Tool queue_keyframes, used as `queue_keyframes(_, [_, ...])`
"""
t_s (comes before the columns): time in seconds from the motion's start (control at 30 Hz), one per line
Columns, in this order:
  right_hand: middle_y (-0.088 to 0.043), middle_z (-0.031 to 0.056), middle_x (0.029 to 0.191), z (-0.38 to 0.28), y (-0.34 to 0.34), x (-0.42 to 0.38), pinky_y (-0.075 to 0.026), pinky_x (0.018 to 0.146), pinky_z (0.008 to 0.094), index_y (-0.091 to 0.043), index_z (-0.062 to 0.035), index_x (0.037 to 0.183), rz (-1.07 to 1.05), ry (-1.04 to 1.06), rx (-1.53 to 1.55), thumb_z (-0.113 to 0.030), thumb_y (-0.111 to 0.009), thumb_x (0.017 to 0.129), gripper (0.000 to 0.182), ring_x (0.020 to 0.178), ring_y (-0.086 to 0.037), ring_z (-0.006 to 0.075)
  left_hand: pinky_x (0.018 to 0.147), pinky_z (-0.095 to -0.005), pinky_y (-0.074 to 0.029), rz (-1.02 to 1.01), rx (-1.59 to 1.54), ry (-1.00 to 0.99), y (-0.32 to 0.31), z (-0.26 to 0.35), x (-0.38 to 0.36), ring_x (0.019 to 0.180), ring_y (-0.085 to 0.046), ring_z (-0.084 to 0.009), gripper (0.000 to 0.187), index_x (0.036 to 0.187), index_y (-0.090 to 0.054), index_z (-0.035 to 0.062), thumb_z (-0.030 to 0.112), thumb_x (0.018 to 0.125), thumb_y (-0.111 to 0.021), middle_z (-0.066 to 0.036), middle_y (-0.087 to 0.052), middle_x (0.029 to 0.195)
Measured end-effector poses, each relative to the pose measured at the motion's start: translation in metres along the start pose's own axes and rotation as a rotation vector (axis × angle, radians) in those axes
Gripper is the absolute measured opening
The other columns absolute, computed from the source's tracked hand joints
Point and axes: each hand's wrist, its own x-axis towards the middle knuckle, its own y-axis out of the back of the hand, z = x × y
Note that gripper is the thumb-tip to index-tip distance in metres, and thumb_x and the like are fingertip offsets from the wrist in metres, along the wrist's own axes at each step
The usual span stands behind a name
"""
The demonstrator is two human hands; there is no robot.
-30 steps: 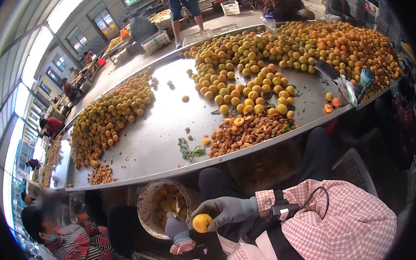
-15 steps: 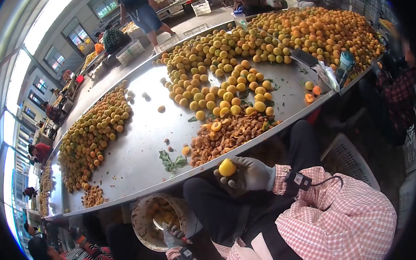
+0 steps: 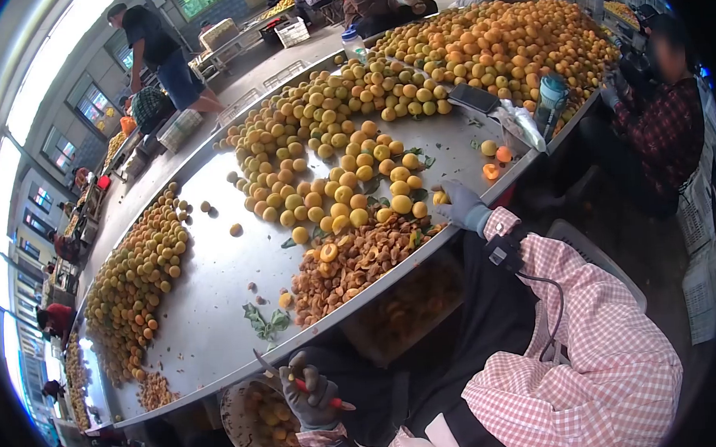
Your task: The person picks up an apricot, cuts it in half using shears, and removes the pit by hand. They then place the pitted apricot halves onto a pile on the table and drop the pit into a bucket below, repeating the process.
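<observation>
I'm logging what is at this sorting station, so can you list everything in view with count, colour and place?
Steel table: one, grey, across the middle.
Apricots: too many to count, yellow-orange, heaped on the table.
Pit pile: one, brown, at the near edge.
Leaves: a few, green, left of the pits.
Bucket: one, whitish, under the table edge, fruit inside.
Bottle: one, teal, far right.
Knife: one, red handle, in the left hand.
Left hand: grey glove.
Right hand: grey glove, on an apricot.

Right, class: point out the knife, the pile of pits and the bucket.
knife (image 3: pixel 301 382): head view, red handle in the left hand.
pile of pits (image 3: pixel 352 264): head view, middle of the heap.
bucket (image 3: pixel 232 420): head view, left rim.
</observation>
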Motion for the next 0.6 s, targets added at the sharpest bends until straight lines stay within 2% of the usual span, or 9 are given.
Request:
queue_keyframes(0.03, [-0.06,0.0067,0.104,0.01,-0.007,0.003,-0.05,0.082,0.0279,-0.057,-0.0023,0.119,0.003,-0.011,-0.001,-0.018,-0.064,0.09,0.034,0.089,-0.058,0.0138,0.03,-0.0192,-0.025,-0.066,-0.035,0.059,-0.002,-0.008,0.008,0.035,-0.035,-0.0046,0.031,0.106,-0.051,0.0073,0.037,0.101,-0.042,0.0,-0.045,0.058])
queue_keyframes(0.1, [-0.063,0.007,0.096,0.01,-0.01,0.013,-0.052,0.074,0.03,-0.058,-0.0048,0.118,-0.166,-0.181,0.543,-0.026,-0.064,0.092,0.034,0.081,-0.061,0.0155,0.031,-0.0195,-0.026,-0.044,-0.033,0.119,-0.008,-0.022,0.019,0.035,-0.036,-0.005,0.026,0.099,-0.049,0.0113,0.037,0.101,-0.044,-0.001,-0.048,0.059])
queue_keyframes(0.13, [-0.064,0.0065,0.089,0.014,-0.005,0.019,-0.053,0.067,0.0304,-0.058,-0.0061,0.119,-0.3,-0.473,0.779,-0.038,-0.06,0.094,0.04,0.072,-0.062,0.0162,0.032,-0.0199,-0.027,-0.029,-0.004,0.142,-0.007,-0.028,0.023,0.035,-0.036,-0.0052,0.027,0.102,-0.05,0.0102,0.036,0.101,-0.043,-0.001,-0.049,0.059])
queue_keyframes(0.17, [-0.064,0.0065,0.089,0.011,0.003,0.019,-0.053,0.067,0.0304,-0.058,-0.0061,0.119,-0.293,-0.479,0.781,-0.038,-0.06,0.094,0.04,0.072,-0.062,0.0162,0.032,-0.0202,-0.028,-0.015,0.025,0.164,-0.009,-0.034,0.029,0.034,-0.036,-0.0053,0.029,0.105,-0.051,0.009,0.036,0.101,-0.042,-0.001,-0.05,0.06])
queue_keyframes(0.23, [-0.064,0.0057,0.084,0.013,0.012,0.016,-0.052,0.065,0.0285,-0.057,-0.0056,0.122,-0.371,-0.536,1.544,-0.044,-0.053,0.096,0.046,0.067,-0.062,0.0155,0.034,-0.0206,-0.03,0.054,0.109,0.173,-0.015,-0.044,0.031,0.035,-0.036,-0.0052,0.035,0.111,-0.054,0.0052,0.036,0.102,-0.041,-0.001,-0.05,0.06])
queue_keyframes(0.3, [-0.063,0.0061,0.094,0.0,0.021,0.008,-0.052,0.068,0.0283,-0.052,-0.0036,0.128,-0.486,-0.397,1.657,-0.048,-0.048,0.097,0.055,0.075,-0.062,0.0156,0.033,-0.0199,-0.029,0.126,0.342,0.169,-0.014,-0.051,0.035,0.035,-0.034,-0.004,0.043,0.117,-0.054,0.0007,0.04,0.1,-0.043,0.0,-0.048,0.059])
queue_keyframes(0.37, [-0.061,0.0078,0.109,-0.032,0.034,-0.008,-0.052,0.079,0.0286,-0.048,-0.004,0.132,-0.577,-0.284,1.944,-0.038,-0.057,0.095,0.051,0.091,-0.062,0.0158,0.034,-0.0196,-0.028,0.146,0.373,0.182,-0.018,-0.059,0.04,0.035,-0.034,-0.0043,0.044,0.118,-0.055,-0.0004,0.039,0.1,-0.044,0.0,-0.049,0.06])
queue_keyframes(0.5, [-0.056,0.0064,0.121,-0.063,0.031,-0.042,-0.047,0.093,0.0281,-0.043,-0.0046,0.136,-0.516,-0.17,1.603,-0.023,-0.068,0.089,0.056,0.107,-0.056,0.0142,0.037,-0.0194,-0.03,0.096,0.629,0.195,-0.047,-0.075,0.047,0.04,-0.038,-0.0045,0.04,0.114,-0.057,-0.0002,0.036,0.1,-0.046,0.001,-0.051,0.062])
queue_keyframes(0.6, [-0.053,0.0025,0.123,-0.09,0.042,-0.062,-0.04,0.102,0.0279,-0.045,-0.0056,0.137,-0.565,-0.014,1.289,-0.013,-0.075,0.081,0.064,0.112,-0.051,0.0126,0.053,-0.018,-0.036,0.098,0.751,0.206,-0.058,-0.087,0.046,0.058,-0.047,-0.004,0.027,0.111,-0.061,0.0001,0.022,0.095,-0.06,0.002,-0.056,0.068])
